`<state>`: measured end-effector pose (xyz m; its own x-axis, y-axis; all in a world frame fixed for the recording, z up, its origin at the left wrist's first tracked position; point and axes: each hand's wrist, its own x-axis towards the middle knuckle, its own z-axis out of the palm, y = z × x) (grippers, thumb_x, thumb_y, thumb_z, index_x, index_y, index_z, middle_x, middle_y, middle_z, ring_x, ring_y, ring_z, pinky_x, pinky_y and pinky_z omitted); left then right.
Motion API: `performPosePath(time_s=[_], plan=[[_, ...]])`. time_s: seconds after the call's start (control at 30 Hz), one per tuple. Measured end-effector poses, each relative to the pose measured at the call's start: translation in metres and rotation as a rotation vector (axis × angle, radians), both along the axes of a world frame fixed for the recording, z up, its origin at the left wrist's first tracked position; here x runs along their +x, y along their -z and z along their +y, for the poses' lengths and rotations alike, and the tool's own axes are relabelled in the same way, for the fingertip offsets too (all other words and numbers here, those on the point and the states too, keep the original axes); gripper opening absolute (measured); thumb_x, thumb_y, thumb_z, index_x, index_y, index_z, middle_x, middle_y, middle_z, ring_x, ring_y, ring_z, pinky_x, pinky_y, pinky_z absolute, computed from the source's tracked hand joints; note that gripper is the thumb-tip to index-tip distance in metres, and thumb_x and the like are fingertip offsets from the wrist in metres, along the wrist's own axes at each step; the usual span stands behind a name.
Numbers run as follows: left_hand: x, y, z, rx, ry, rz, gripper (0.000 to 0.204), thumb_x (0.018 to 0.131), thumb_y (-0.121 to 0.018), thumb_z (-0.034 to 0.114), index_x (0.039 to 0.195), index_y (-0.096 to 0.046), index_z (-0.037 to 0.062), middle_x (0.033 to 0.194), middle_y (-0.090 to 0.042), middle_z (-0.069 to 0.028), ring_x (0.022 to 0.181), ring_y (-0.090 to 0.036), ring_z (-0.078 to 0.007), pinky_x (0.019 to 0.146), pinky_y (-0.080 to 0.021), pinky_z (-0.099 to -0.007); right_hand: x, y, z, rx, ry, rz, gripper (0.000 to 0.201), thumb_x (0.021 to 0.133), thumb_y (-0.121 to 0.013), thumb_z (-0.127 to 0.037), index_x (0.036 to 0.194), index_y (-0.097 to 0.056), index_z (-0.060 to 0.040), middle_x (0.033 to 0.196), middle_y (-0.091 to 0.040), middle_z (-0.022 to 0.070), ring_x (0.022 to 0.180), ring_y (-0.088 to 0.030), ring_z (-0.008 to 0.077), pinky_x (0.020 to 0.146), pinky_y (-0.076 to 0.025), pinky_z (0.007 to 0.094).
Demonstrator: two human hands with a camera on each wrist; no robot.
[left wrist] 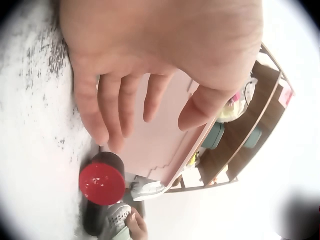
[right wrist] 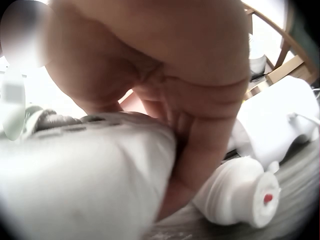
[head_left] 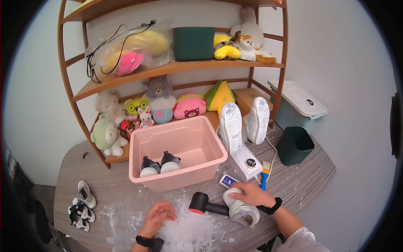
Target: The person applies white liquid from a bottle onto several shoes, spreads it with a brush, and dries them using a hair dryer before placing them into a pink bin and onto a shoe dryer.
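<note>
Grey wood-grain table (head_left: 109, 185) bearing white powder (head_left: 189, 231).
The right hand (head_left: 254, 194) grips a pale shoe (head_left: 242, 210) beside a black handheld device (head_left: 212, 207); the left hand (head_left: 159, 215) has relaxed, released fingers.

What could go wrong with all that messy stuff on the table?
The black blower has its red end facing the white dust, so switching it on might puff dust around. The right hand holds a shoe close to the bottle, so the bottle might get bumped.

A wooden shelf (head_left: 178, 66) stands before pale walls (head_left: 348, 54)
</note>
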<state>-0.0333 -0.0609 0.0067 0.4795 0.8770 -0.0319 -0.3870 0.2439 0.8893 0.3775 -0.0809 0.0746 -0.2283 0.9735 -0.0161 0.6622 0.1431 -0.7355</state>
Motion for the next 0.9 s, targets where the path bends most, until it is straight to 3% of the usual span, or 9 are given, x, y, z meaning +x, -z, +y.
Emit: performPosePath(time_s=[0.2, 0.27, 0.33, 0.43, 0.5, 0.6, 0.7, 0.77, 0.9], plan=[[0.014, -0.039, 0.006, 0.171, 0.007, 0.337, 0.029, 0.096, -0.065, 0.006, 0.124, -0.061, -0.0002, 0.113, -0.07, -0.0124, 0.101, -0.07, -0.023, 0.092, -0.055, -0.0362, 0.007, 0.0, -0.004, 0.241, 0.054, -0.209, 0.042, 0.094, -0.071, -0.037, 0.114, -0.069, 0.0002, 0.102, -0.07, 0.0251, 0.093, -0.068, 0.0462, 0.081, -0.056, 0.0495], [0.024, -0.07, 0.004, 0.217, -0.011, 0.395, 0.026, 0.095, -0.067, 0.006, 0.121, -0.064, -0.0005, 0.11, -0.071, -0.0115, 0.1, -0.07, -0.0203, 0.092, -0.055, -0.0341, 0.011, -0.019, -0.003, 0.298, 0.075, -0.199, 0.041, 0.094, -0.072, -0.037, 0.113, -0.069, -0.0001, 0.102, -0.07, 0.0243, 0.093, -0.069, 0.0447, 0.081, -0.056, 0.0488], [0.036, -0.11, 0.009, 0.516, -0.058, 0.667, 0.019, 0.095, -0.068, 0.004, 0.113, -0.069, -0.0013, 0.102, -0.074, -0.0103, 0.094, -0.072, -0.0163, 0.087, -0.056, -0.0316, 0.022, -0.033, 0.004, 0.406, 0.149, -0.188, 0.04, 0.092, -0.074, -0.035, 0.11, -0.07, -0.0003, 0.101, -0.07, 0.0227, 0.092, -0.07, 0.0423, 0.079, -0.056, 0.0477], [0.057, -0.155, 0.024, 0.67, -0.148, 0.712, 0.014, 0.094, -0.068, 0.004, 0.106, -0.072, -0.0019, 0.094, -0.076, -0.0082, 0.089, -0.072, -0.0146, 0.084, -0.057, -0.0318, 0.045, -0.061, 0.025, 0.549, 0.279, -0.15, 0.037, 0.09, -0.076, -0.032, 0.107, -0.07, -0.0001, 0.099, -0.07, 0.0203, 0.089, -0.07, 0.0398, 0.078, -0.057, 0.0463], [0.084, -0.191, 0.037, 0.734, -0.202, 0.723, 0.016, 0.093, -0.069, 0.007, 0.107, -0.073, -0.0015, 0.091, -0.076, -0.009, 0.087, -0.072, -0.0166, 0.082, -0.056, -0.0313, 0.06, -0.082, 0.038, 0.643, 0.57, -0.136, 0.04, 0.09, -0.076, -0.033, 0.11, -0.068, 0.0012, 0.102, -0.07, 0.0201, 0.091, -0.07, 0.0402, 0.078, -0.057, 0.0463], [0.125, -0.228, 0.06, 0.926, -0.226, 0.895, 0.024, 0.093, -0.071, 0.013, 0.111, -0.072, -0.0024, 0.095, -0.075, -0.0143, 0.088, -0.073, -0.0227, 0.081, -0.057, -0.0318, 0.083, -0.086, 0.067, 0.782, 0.746, -0.178, 0.051, 0.088, -0.079, -0.032, 0.121, -0.063, 0.0025, 0.11, -0.07, 0.0215, 0.095, -0.07, 0.0382, 0.081, -0.056, 0.0451], [0.166, -0.234, 0.096, 1.038, -0.187, 0.961, 0.034, 0.096, -0.07, 0.017, 0.122, -0.065, -0.0022, 0.104, -0.074, -0.0151, 0.089, -0.073, -0.0217, 0.081, -0.057, -0.0333, 0.093, -0.08, 0.086, 0.7, 0.798, -0.195, 0.069, 0.086, -0.08, -0.04, 0.13, -0.053, 0.0055, 0.113, -0.066, 0.0285, 0.106, -0.066, 0.047, 0.088, -0.054, 0.0507], [0.191, -0.227, 0.126, 1.171, -0.228, 1.042, 0.046, 0.095, -0.072, 0.024, 0.132, -0.059, -0.0007, 0.109, -0.072, -0.017, 0.097, -0.073, -0.0273, 0.084, -0.057, -0.0376, 0.101, -0.067, 0.1, 0.631, 0.76, -0.123, 0.074, 0.084, -0.081, -0.041, 0.132, -0.049, 0.0061, 0.116, -0.065, 0.031, 0.109, -0.064, 0.0486, 0.091, -0.053, 0.0517], [0.237, -0.226, 0.164, 1.143, -0.281, 1.073, 0.06, 0.093, -0.073, 0.035, 0.136, -0.057, -0.0031, 0.108, -0.073, -0.0216, 0.099, -0.072, -0.0377, 0.089, -0.055, -0.0454, 0.101, -0.052, 0.111, 0.508, 0.636, 0.101, 0.081, 0.083, -0.081, -0.042, 0.136, -0.043, 0.007, 0.12, -0.064, 0.0352, 0.112, -0.063, 0.0517, 0.094, -0.051, 0.0534]])
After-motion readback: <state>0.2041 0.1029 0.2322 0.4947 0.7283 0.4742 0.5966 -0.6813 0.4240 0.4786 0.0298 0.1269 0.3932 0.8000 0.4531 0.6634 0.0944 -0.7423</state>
